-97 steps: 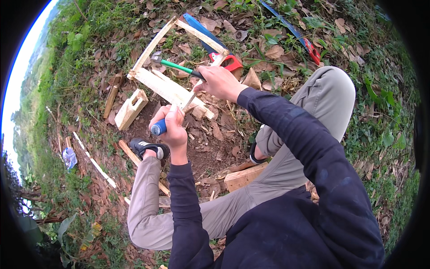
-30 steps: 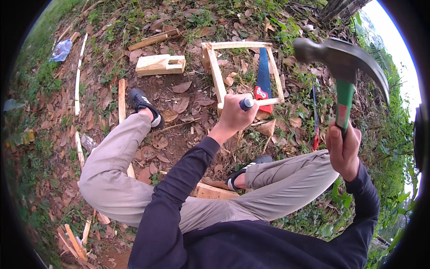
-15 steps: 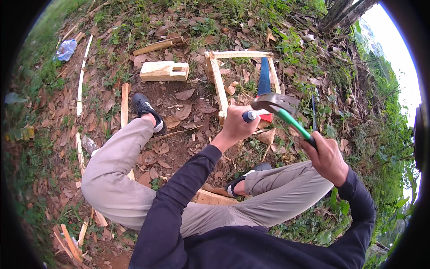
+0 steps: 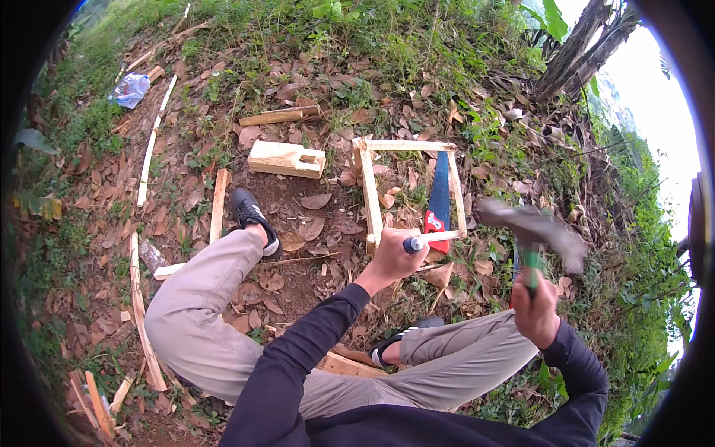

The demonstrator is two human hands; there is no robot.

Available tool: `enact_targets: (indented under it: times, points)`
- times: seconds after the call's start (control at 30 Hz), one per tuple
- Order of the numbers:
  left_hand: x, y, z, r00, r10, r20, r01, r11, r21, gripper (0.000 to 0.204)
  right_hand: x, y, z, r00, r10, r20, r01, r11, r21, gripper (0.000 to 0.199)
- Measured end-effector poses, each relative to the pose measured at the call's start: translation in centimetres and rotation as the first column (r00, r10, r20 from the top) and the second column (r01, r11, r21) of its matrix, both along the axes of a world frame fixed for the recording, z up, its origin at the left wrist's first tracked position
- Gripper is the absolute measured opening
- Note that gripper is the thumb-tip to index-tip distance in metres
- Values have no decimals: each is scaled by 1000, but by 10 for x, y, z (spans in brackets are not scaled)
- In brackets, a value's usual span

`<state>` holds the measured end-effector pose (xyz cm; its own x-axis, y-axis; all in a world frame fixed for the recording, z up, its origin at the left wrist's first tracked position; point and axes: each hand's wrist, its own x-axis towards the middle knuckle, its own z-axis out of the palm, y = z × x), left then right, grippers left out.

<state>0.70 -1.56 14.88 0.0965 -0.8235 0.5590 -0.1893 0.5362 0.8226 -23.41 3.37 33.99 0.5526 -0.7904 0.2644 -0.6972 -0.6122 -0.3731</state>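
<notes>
My left hand is closed round the dark blue handle of a chisel; its pale end shows above my fist, while the blade is hidden. Just below that fist is the near side of a four-sided wooden frame. A hand saw with a blue blade and red handle lies on the ground within the frame's outline. Off to the right, my right hand grips a claw hammer by its green and black handle. The hammer's head is raised and blurred, apart from the chisel.
A notched wood block lies left of the frame, with a wood piece beyond it. Long strips and splinters lie at left, near a clear plastic bottle. My legs bend either side of a plank.
The hammer has swung away from the chisel, to the right, and its head has turned. My left hand keeps its hold on the chisel. The whole view has shifted, showing more ground ahead.
</notes>
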Motion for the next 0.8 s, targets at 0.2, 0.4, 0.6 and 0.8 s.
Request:
enact_targets:
  times: [0.2,0.4,0.6,0.8]
  points:
    - [4,-2,0,999,5,51,-7,999,47,21,15,0,20,993,9,-116,7,990,143,20]
    - [-2,-1,-1,998,21,-55,-23,999,-47,22,17,2,-13,957,59,-286,33,951,306,23]
    - [-1,-4,-3,999,48,-19,-48,999,-5,25,31,-24,-54,965,-220,141,190,961,200,16]
    - [-28,-2,0,988,122,-91,-120,992,22,27,61,-96,-191,896,-362,258,341,932,123,30]
